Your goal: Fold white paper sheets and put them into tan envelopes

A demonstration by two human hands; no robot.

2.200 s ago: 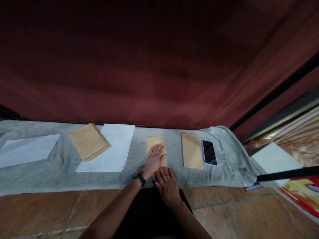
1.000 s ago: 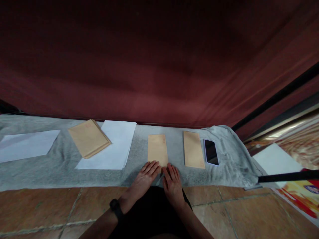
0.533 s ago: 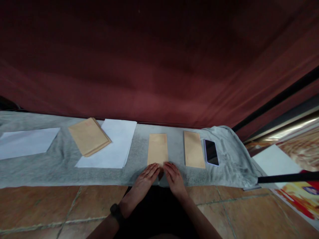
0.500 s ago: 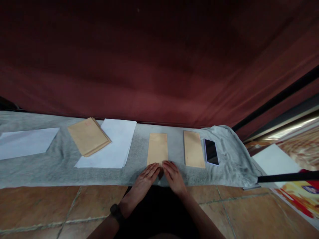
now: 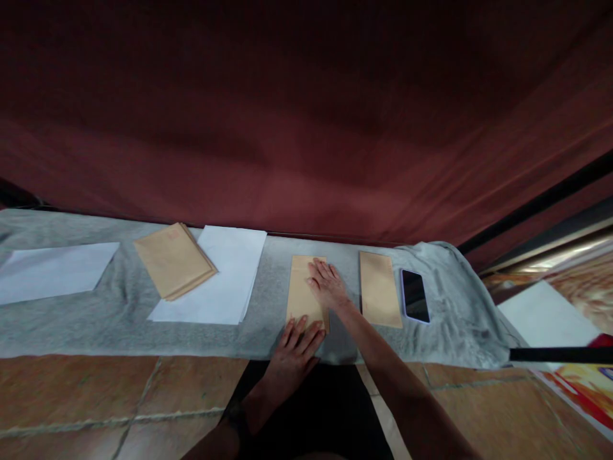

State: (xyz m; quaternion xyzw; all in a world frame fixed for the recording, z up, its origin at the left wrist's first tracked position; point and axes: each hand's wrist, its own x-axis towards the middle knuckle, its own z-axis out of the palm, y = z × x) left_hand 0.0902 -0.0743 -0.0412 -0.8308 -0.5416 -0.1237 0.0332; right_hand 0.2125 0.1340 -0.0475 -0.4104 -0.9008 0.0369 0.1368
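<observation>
A brown paper envelope (image 5: 300,291) lies flat on the grey cloth right in front of me. Across its upper right part rests my right hand (image 5: 328,284), fingers spread and palm down. My left hand (image 5: 292,358) touches the envelope's near end with outstretched, parted fingers. To the right is a second brown envelope (image 5: 380,291), lying apart from both hands. A stack of brown envelopes (image 5: 175,259) sits at the left, overlapping a pile of white paper sheets (image 5: 230,275).
A phone (image 5: 414,296) lies right of the second envelope. More white paper (image 5: 52,271) is at the far left. The grey cloth (image 5: 129,332) covers a long narrow surface, with a dark red curtain (image 5: 287,160) behind it and floor tiles (image 5: 71,390) below.
My right hand has moved from the envelope's near edge up onto its far right part. The left hand stays at the near end, its fingers now more spread.
</observation>
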